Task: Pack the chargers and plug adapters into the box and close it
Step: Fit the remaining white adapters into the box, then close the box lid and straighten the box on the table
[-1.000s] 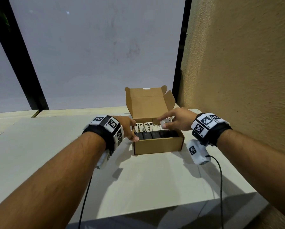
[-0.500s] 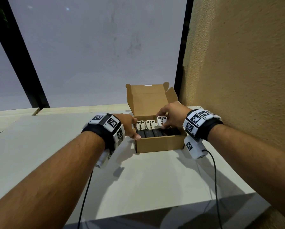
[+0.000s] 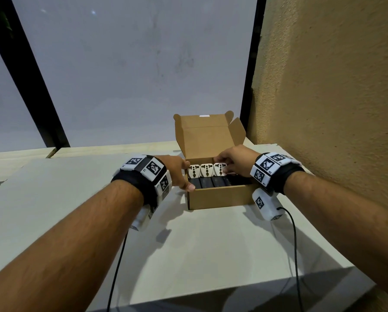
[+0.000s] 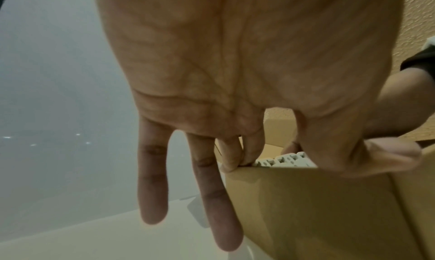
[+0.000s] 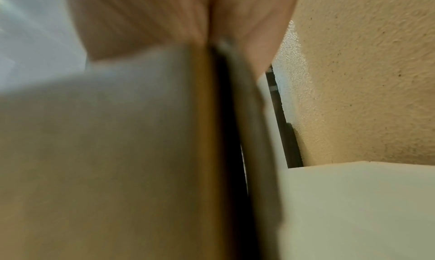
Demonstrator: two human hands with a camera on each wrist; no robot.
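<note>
An open cardboard box stands on the table with its lid upright. Inside, black chargers fill the front row and white plug adapters stand in the back row. My right hand reaches over the box's right side and pinches the third white adapter, which stands beside the other two. My left hand holds the box's left wall, thumb on the front corner. In the left wrist view two fingers curl over the rim next to the adapters. The right wrist view is blurred by the box wall.
A rough tan wall rises close on the right of the box. The pale table runs towards me, with its front edge near the bottom. A grey panel with black frames stands behind. Wrist cables trail down.
My right hand has lowered the white adapter into the back row beside the other two. My left hand has stayed on the box's left wall.
</note>
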